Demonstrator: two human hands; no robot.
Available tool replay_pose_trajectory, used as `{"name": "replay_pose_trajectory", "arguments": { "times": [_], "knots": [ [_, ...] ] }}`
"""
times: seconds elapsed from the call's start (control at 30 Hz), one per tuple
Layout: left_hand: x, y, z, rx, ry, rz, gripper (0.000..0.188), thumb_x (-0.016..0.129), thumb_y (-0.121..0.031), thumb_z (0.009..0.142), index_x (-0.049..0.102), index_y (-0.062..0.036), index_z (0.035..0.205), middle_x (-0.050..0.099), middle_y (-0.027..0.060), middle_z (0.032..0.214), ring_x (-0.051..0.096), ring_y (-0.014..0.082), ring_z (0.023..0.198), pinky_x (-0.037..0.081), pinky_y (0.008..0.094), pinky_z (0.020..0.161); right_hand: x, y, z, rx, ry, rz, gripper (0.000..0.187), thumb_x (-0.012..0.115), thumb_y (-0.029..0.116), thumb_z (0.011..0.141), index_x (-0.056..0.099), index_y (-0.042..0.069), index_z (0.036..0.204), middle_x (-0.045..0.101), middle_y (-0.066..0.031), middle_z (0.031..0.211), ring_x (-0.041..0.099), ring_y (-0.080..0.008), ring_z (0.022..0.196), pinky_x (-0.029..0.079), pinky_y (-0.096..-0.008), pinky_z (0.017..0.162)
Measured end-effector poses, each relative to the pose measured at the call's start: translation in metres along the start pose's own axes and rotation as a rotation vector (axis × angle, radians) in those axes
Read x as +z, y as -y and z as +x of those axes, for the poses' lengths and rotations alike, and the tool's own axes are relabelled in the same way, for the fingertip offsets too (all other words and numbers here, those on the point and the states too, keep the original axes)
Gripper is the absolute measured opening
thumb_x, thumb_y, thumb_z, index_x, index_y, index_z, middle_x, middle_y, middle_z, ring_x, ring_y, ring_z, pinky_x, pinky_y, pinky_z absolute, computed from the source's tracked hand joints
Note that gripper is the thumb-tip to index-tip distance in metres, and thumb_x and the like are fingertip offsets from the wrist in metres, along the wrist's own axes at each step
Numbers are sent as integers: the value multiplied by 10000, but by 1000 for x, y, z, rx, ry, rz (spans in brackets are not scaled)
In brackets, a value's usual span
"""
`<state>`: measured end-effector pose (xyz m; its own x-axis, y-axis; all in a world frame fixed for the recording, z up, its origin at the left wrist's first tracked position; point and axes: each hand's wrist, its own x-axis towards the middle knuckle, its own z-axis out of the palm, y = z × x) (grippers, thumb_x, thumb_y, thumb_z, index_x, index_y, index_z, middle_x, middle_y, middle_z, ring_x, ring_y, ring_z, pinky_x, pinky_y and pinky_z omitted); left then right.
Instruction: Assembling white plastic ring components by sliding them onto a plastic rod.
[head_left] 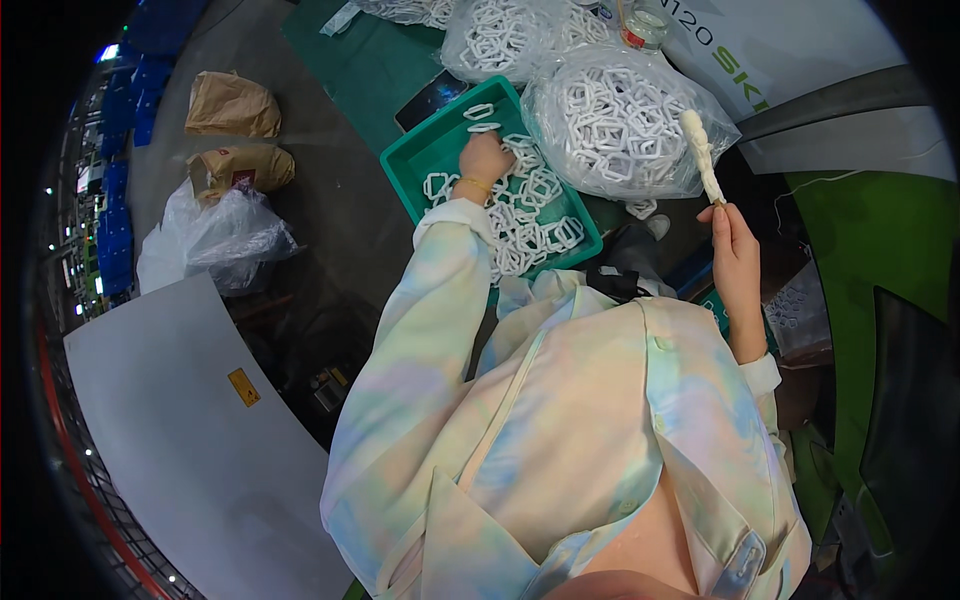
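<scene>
My left hand (484, 160) reaches down into a green plastic bin (397, 165), its fingers curled among white six-sided plastic rings (515, 228). What those fingers grip, if anything, is hidden. Loose rings lie heaped toward the bin's near right end, and a few sit apart at its far end. Off to the right, my right hand (733, 243) is closed round the thin lower end of a stick (701, 155). A lumpy, cream-white covering wraps most of this stick, which points up and away from me.
A clear bag of white rings (625, 125) rests against the bin's right side, with more bags (500, 35) behind. Beyond stands a glass jar (645, 28). A dark phone (432, 98) lies left of the bin. Brown paper bags (233, 104) and clear plastic (215, 235) are farther left.
</scene>
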<state>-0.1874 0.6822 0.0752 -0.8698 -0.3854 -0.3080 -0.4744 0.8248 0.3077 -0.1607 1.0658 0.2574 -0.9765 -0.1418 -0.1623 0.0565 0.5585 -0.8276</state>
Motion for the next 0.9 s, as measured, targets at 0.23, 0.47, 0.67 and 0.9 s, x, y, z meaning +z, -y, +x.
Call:
{"name": "replay_pose_trajectory", "arguments": {
  "times": [0.23,0.47,0.67,0.9],
  "knots": [
    [-41,27,-11,42,-204,-100,222,704,-189,763,671,-73,950,676,170,980,653,357,943,527,440,800,-6,-12,2,31,-9,2,312,446,275,1034,618,36,931,468,-45,617,403,-88,569,335,-283,531],
    [-8,-7,11,187,-200,-221,277,673,-174,781,632,-29,1014,676,200,982,642,388,958,521,444,851,3,-1,2,8,5,-10,318,445,284,1033,621,36,942,525,-78,634,461,-122,576,378,-301,555],
    [-9,-39,15,56,-94,53,282,650,-122,762,649,-38,1031,695,180,975,641,372,976,527,454,850,0,-10,0,24,-11,-13,325,441,288,1034,622,33,944,539,-96,641,482,-145,577,393,-313,561],
    [-29,7,-9,175,-146,-426,226,666,-100,783,671,-14,992,707,164,891,685,294,835,538,361,786,5,0,-1,-17,-13,-17,289,452,276,1029,614,37,1018,625,-165,755,631,-266,687,462,-341,649]
  ]
}}
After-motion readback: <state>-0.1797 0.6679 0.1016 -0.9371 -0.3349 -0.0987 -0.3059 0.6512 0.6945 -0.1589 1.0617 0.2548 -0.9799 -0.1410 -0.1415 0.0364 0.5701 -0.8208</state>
